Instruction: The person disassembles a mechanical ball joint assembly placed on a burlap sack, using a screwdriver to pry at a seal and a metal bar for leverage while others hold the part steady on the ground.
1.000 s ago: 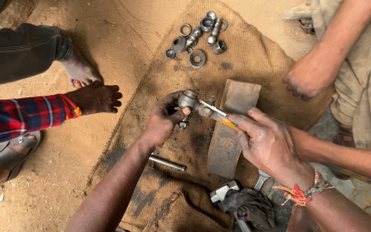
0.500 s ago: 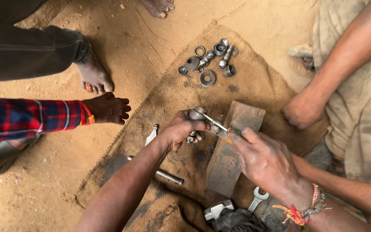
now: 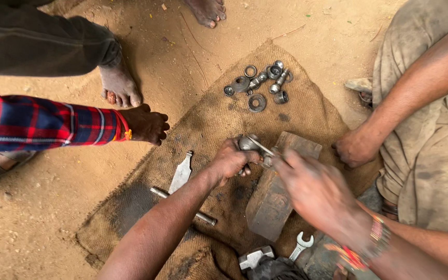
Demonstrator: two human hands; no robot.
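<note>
**Steel joint gripped over the block**

Steel fills my left hand (image 3: 230, 162): its fingers are curled tight around a small greasy joint (image 3: 247, 142), held just above the near end of the block (image 3: 278, 186). My right hand (image 3: 315, 189) comes in from the other side, blurred, its fingers pinched closed on a thin metal tool (image 3: 259, 147) whose tip lies against the joint. How the fingertips sit on the tool I cannot tell through the blur. A bead bracelet (image 3: 377, 236) circles my right wrist.

The block lies tilted on a burlap sack (image 3: 203, 124) spread over sandy ground. Left of my forearm, on the sack, lie a flat blade (image 3: 181, 173) and a rod (image 3: 182, 206) running under my arm. Near the lower edge sit a spanner (image 3: 301, 245) and a hammer head (image 3: 255, 257). At the far end of the sack is a cluster of washers and nuts (image 3: 259, 85), well apart from my hands.

Other people are close: a hand in a red plaid sleeve (image 3: 145, 124) rests on the sand at the sack's left edge, another person's fist (image 3: 356, 148) presses down just right of the block, and bare feet (image 3: 120, 85) stand beyond.
</note>
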